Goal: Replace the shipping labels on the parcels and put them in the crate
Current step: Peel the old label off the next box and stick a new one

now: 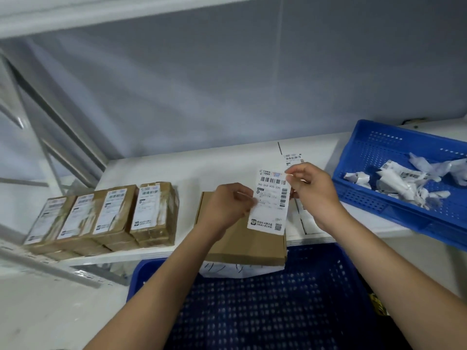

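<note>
- above the bare parcel, left hand and right hand pinch the label edges.
- label looks light, floppy, likely sticky; best held by its corners.

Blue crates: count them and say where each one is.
2. One blue crate sits on the shelf at right, holding torn label scraps. The other is below the person's arms, at the near edge. More may lie outside the view.

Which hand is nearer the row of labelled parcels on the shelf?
Left. The left hand pinches the shipping label just right of the labelled parcels; the right hand pinches the label's far edge.
</note>
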